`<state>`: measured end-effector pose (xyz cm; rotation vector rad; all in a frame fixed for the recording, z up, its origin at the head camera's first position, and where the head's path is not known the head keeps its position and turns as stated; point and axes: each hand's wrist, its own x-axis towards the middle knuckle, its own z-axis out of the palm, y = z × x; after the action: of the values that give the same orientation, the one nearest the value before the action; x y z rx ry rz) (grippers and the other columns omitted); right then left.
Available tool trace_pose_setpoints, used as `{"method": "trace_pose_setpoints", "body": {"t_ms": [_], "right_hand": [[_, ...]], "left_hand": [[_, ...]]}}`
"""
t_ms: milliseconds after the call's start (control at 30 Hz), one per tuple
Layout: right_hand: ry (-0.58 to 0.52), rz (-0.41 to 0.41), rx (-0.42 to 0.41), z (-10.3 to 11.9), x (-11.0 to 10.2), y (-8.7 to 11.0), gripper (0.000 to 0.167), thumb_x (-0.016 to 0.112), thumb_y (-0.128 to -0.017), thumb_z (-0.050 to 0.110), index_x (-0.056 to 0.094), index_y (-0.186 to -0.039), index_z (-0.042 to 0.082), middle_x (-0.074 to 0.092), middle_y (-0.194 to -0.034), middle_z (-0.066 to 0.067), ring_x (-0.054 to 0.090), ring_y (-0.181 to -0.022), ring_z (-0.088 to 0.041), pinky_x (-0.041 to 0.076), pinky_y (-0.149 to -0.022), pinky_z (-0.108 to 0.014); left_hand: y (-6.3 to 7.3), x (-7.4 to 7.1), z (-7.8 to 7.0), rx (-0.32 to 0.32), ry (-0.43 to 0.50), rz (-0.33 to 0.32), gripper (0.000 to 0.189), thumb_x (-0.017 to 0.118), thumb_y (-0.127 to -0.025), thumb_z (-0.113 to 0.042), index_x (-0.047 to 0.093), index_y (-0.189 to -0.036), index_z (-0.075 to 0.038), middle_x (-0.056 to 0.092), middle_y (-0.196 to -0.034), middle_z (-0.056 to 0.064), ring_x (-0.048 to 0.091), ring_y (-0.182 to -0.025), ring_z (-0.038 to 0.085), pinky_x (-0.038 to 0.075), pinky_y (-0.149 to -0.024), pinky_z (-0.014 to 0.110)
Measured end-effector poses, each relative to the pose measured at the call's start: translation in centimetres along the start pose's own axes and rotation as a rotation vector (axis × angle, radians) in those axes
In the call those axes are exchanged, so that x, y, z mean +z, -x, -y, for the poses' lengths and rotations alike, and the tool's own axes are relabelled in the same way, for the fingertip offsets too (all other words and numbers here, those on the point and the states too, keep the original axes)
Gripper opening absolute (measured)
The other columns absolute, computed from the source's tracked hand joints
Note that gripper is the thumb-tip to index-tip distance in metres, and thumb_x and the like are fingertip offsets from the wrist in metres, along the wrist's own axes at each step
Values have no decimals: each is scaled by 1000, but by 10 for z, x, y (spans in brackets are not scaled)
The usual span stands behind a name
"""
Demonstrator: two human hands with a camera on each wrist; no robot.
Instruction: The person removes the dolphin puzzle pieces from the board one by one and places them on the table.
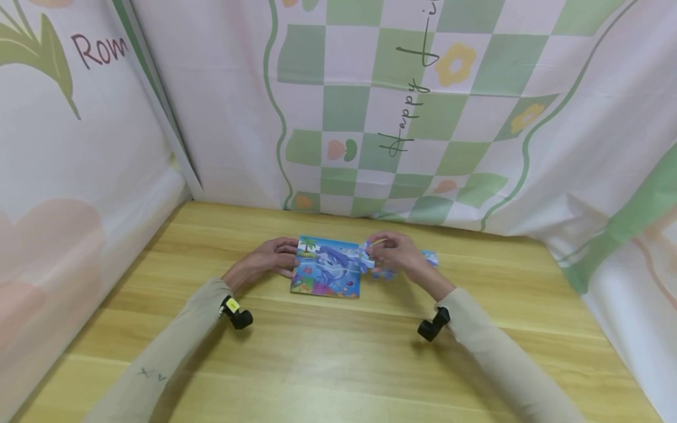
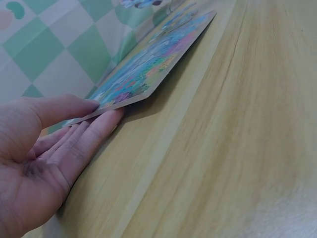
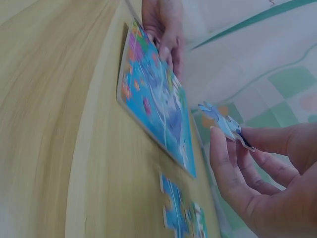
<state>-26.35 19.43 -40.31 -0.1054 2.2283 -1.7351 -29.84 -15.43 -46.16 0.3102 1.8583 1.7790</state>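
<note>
A blue picture board (image 1: 328, 273) with a dolphin, a palm tree and bright coral stands at the middle of the table's far part. My left hand (image 1: 268, 257) pinches its left edge; in the left wrist view the thumb (image 2: 74, 106) lies on top and fingers are beneath. The board's near edge seems raised off the table. My right hand (image 1: 396, 254) holds a light-blue jigsaw piece (image 3: 225, 124) between thumb and fingertips, above the board's right side. Whether it is one piece or several joined cannot be told.
Other jigsaw pieces (image 3: 173, 203) lie on the table right of the board, partly under the right hand. A wooden table (image 1: 317, 364) spans the front. A checked curtain (image 1: 412, 117) hangs right behind it, with more cloth (image 1: 69, 176) at the left.
</note>
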Motion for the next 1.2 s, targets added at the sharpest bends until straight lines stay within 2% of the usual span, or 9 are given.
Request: {"method": "trace_pose_setpoints", "body": {"t_ms": [267,533,833,1000,1200], "right_hand": [[101,-22,-38,-6,-37,18,40,68,-102,8,55,-135,-10,71,-110,-15,69,-93,-18,68,-88,-46],[229,-81,-48,-18,-62,34,39,69,-100,6,57,-131,-13,70,-109,-24,71,-79,-17,69,-77,-40],[317,-122,-70,-26,-69,41,33,66,-100,0,57,-127,-17,68,-108,-30,71,-70,-17,69,-69,-38],[374,-141,-62,-31,-67,40,29,67,-98,-2,60,-122,-17,69,-106,-31,71,-70,-18,69,-67,-36],[369,-152,-35,-40,-61,34,25,68,-97,-3,62,-117,-17,70,-106,-32,70,-69,-16,68,-65,-32]], "left_hand": [[2,1,-1,13,-4,15,69,65,-98,3,30,-157,6,41,-154,30,66,-110,26,67,-90,37],[0,0,1,8,1,14,68,65,-97,3,32,-157,5,42,-153,30,68,-105,23,67,-90,37],[-2,0,2,9,6,3,69,65,-97,3,31,-157,7,41,-154,31,68,-104,22,67,-88,35],[-2,0,2,6,1,-3,70,65,-97,4,30,-157,7,41,-154,31,68,-105,22,67,-89,36],[0,0,2,21,-14,15,69,64,-98,3,29,-158,5,40,-154,31,67,-107,23,67,-91,37]]}}
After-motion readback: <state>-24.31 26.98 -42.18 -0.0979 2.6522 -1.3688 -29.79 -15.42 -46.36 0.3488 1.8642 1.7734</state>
